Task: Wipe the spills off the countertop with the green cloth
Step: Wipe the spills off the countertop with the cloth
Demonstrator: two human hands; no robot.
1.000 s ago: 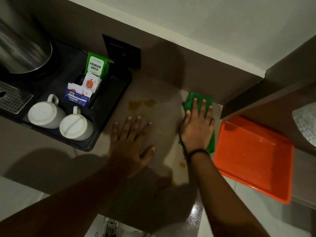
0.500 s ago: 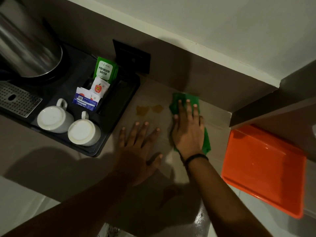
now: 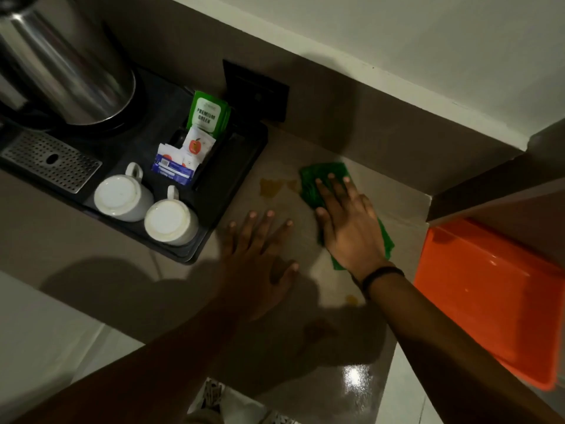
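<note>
Flat right hand pressing crumpled green cloth.

green cloth: crumpled, flat on countertop | yellow spills just left; small one nearer

The right hand, flat on the green cloth, is now further left along the worktop than a second ago, away from the orange tray and close to the yellow-brown spill. The cloth's left edge now lies just beside the smaller blot, where before a clear gap separated them. A bare strip of worktop shows between cloth and tray. The small spill near the wrist is uncovered again.
</note>
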